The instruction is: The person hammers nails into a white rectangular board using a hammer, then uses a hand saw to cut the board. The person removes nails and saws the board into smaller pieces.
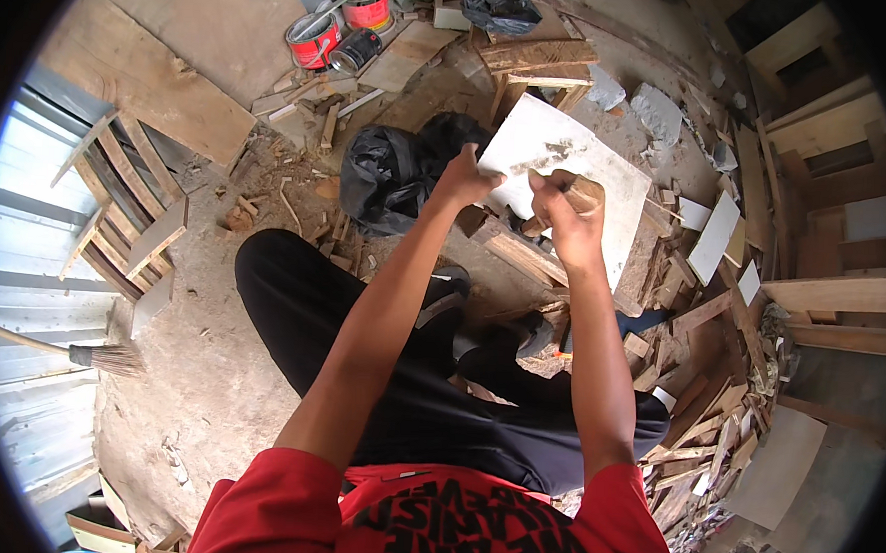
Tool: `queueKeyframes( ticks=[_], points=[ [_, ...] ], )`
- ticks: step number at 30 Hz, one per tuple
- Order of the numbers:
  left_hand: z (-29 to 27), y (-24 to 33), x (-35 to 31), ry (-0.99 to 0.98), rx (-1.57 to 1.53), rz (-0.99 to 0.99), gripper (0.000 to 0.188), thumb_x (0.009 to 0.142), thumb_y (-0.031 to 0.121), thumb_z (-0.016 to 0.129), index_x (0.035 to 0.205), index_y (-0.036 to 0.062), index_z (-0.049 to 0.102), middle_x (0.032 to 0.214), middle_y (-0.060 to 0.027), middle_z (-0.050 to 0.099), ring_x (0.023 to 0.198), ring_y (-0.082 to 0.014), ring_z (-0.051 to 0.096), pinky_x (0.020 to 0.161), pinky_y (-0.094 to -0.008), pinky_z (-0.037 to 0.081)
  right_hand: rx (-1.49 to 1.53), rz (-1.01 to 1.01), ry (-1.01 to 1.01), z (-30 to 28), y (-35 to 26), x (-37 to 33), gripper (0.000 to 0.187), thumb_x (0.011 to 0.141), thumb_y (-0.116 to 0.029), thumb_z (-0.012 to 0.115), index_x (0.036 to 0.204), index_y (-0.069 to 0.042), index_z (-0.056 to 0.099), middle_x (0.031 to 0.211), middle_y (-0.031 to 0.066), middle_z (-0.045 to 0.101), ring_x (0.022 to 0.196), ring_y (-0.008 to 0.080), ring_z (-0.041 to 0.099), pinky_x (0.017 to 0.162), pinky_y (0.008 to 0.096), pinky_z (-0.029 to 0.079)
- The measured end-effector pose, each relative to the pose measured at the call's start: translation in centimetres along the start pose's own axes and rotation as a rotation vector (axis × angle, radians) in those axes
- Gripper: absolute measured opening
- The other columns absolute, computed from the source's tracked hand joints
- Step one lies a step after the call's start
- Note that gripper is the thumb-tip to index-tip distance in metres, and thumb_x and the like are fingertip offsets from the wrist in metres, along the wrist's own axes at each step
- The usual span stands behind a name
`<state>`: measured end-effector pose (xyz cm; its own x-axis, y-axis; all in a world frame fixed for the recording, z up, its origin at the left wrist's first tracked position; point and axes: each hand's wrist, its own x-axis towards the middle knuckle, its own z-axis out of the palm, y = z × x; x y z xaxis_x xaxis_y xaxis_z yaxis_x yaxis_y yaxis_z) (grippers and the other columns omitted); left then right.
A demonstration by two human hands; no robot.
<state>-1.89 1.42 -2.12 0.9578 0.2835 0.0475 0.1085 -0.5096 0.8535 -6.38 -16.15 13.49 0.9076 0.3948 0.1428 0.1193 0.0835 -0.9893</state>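
Observation:
A white board [615, 210] with dark smudges and crumbs rests tilted on a low wooden stand [520, 257] in front of me. At its left edge my left hand [464, 183] is closed on the board, thumb toward the upper face. My right hand [572, 223] wraps round a brown wooden block [585, 194] over the middle of the board. The block's squared end shows past the fingers; its lower part is mostly hidden. Just left of the board, close to my left hand, sits a crumpled black plastic bag [383, 178].
Red paint cans [313, 41] and a dark can [356, 51] stand at the back left. Slatted wood pieces [126, 205] and a broom [108, 357] lie left. Wood scraps [701, 420] pile up on the right, beside wooden frames [828, 297]. My bent legs [360, 322] are below the board.

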Motion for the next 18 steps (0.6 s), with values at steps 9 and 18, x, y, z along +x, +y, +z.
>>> queueKeyframes(
  ticks=[9,18],
  points=[
    [1.9,5.2,-0.5,0.019,0.420,-0.071,0.075,0.085,0.056,0.065,0.124,-0.0040,0.046,0.109,-0.0244,0.061,0.090,-0.0387,0.070,0.072,-0.0453,0.060,0.099,-0.029,0.041,-1.4,1.5,-0.4,0.011,0.087,-0.011,0.070,0.082,-0.001,0.068,0.068,-0.0042,0.061,0.060,0.0042,0.051,0.056,0.0221,0.041],
    [2.0,5.1,-1.4,0.123,0.400,-0.038,0.064,0.088,0.056,0.061,0.116,-0.0017,0.051,0.103,-0.0232,0.062,0.087,-0.0402,0.070,0.070,-0.0487,0.058,0.134,-0.134,0.129,-1.9,2.6,-2.3,0.012,0.078,-0.007,0.074,0.076,0.003,0.069,0.063,0.0032,0.062,0.057,0.0096,0.053,0.055,0.0267,0.041]
  ],
)
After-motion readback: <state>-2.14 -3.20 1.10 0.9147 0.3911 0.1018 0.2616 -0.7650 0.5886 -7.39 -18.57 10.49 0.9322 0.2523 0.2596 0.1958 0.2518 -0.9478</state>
